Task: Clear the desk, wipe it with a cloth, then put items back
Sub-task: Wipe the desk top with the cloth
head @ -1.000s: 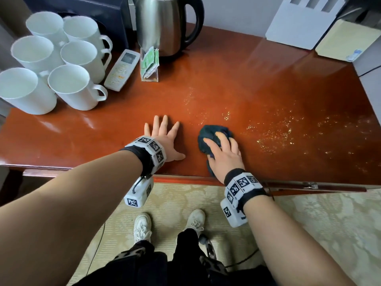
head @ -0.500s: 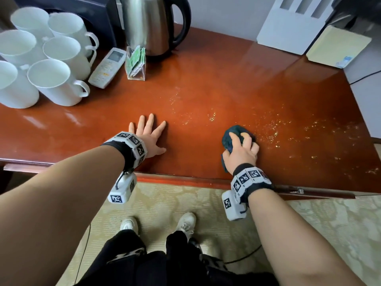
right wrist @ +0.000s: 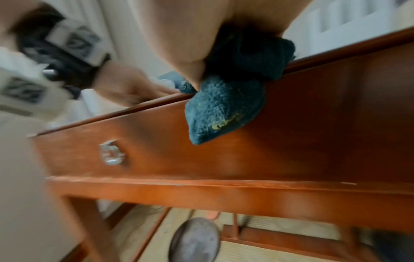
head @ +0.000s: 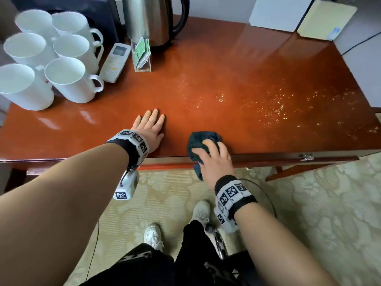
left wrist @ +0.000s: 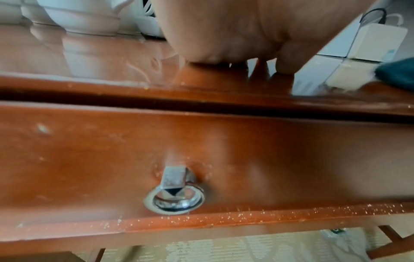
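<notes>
Both hands rest at the near edge of the surface (head: 206,65), just below the middle of the head view. Left hand (head: 149,129) lies flat, palm down, fingers straight and close together, holding nothing; the left wrist view shows the heel of the palm and the thumb in contact with the glossy wood. Right hand (head: 213,159) sits to the right of it, apart from it, fingers curled over a bunched dark teal cloth (head: 199,141) and gripping it. Part of the cloth lies on the surface at the edge; the right wrist view shows a corner of the cloth (right wrist: 221,109) hanging over the edge in front of the drawer front (right wrist: 156,141), with yellowish specks on the fabric. Fine yellow crumbs (head: 274,108) are scattered over the right half of the surface. Five white mugs (head: 66,79) stand grouped at the upper left of the frame. Just right of them lie a white remote control (head: 115,62) and a clear holder with green sachets (head: 142,54). A steel kettle (head: 152,19) stands at the top centre. Drawer front carries a metal ring pull (left wrist: 174,196).
</notes>
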`<state>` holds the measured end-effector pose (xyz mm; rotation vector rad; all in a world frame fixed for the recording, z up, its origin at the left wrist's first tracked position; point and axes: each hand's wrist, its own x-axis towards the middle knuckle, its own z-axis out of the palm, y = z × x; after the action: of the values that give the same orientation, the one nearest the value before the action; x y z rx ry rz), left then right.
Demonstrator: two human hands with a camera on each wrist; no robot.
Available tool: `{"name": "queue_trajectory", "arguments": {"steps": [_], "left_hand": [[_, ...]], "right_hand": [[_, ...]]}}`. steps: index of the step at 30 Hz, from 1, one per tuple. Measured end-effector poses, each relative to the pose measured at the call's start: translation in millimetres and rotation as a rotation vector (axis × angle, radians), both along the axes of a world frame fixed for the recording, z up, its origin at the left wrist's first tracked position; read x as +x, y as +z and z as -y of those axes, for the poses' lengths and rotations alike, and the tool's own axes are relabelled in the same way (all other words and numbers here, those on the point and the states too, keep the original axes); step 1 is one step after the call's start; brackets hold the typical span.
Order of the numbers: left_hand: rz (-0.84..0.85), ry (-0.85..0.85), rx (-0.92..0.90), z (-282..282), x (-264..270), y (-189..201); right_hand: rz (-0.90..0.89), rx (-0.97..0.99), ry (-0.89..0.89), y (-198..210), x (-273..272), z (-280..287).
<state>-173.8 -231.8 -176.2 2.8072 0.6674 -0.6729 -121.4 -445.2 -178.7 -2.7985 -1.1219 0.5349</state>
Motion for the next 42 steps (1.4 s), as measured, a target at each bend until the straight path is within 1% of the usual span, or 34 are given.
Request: {"name": "queue_trajectory", "arguments": {"steps": [3, 4, 6, 8, 10, 11, 12, 14, 15, 18, 20, 22, 24, 27, 29, 31, 33, 36, 40, 42], "left_hand": [[-0.023, 0.012, -0.006, 3.1, -0.1, 2.1], [-0.035, 0.024, -0.009, 4.3, 1.0, 3.4], [-0.059, 0.051, -0.005, 6.7, 4.9, 5.9], [-0.060, 0.079, -0.011, 9.6, 8.3, 6.7], [-0.054, 0.106, -0.020, 11.1, 11.3, 7.6], [-0.046, 0.117, -0.025, 11.0, 12.5, 7.6], [-0.036, 0.127, -0.031, 10.5, 13.5, 7.7], [-0.016, 0.143, -0.034, 10.4, 14.4, 7.7], [-0.007, 0.155, -0.035, 10.4, 15.1, 8.0], [0.019, 0.218, -0.045, 12.9, 20.1, 10.4], [0.042, 0.291, -0.066, 15.8, 26.3, 11.3], [0.040, 0.360, -0.062, 15.0, 34.1, 10.8], [0.011, 0.389, -0.076, 12.8, 39.2, 8.7], [-0.026, 0.386, -0.096, 11.3, 43.9, 5.5], [-0.041, 0.386, -0.099, 10.7, 45.5, 3.8], [-0.045, 0.396, -0.103, 11.0, 45.5, 2.6], [-0.044, 0.406, -0.115, 10.0, 45.5, 1.6], [-0.031, 0.429, -0.110, 9.8, 46.5, 0.8], [-0.047, 0.451, -0.118, 10.3, 48.4, 2.5], [-0.055, 0.460, -0.119, 10.3, 49.6, 3.9]], "right_hand": [[0.048, -0.006, -0.338, 7.5, 32.8, 44.9], [0.049, 0.005, -0.406, 13.4, 42.8, 53.9], [0.051, 0.059, -0.430, 25.0, 58.7, 53.4], [0.065, 0.154, -0.324, 35.3, 62.3, 31.6], [0.040, 0.234, -0.133, 41.1, 54.7, -0.3], [0.013, 0.231, -0.023, 40.2, 48.7, -14.3], [-0.013, 0.184, 0.084, 35.9, 43.1, -24.5], [-0.028, 0.044, 0.226, 22.9, 40.0, -27.5], [-0.017, 0.008, 0.232, 18.3, 44.8, -21.3], [-0.003, -0.022, 0.082, 20.9, 76.9, 7.2], [-0.061, -0.059, -0.016, 34.0, 103.5, 21.1], [-0.103, -0.034, -0.039, 48.4, 123.8, 17.4], [-0.060, 0.050, 0.031, 58.6, 130.1, -5.7], [-0.020, 0.178, 0.226, 59.7, 123.4, -64.3], [-0.039, 0.119, 0.386, 51.1, 115.0, -101.5], [-0.047, -0.008, 0.477, 38.6, 111.5, -122.6], [-0.060, -0.036, 0.443, 27.0, 118.7, -124.7], [-0.032, 0.003, 0.310, 19.8, 146.6, -102.8], [0.012, -0.050, 0.065, 26.7, 189.6, -61.9], [0.007, -0.103, 0.018, 31.9, 201.9, -46.0]]}}
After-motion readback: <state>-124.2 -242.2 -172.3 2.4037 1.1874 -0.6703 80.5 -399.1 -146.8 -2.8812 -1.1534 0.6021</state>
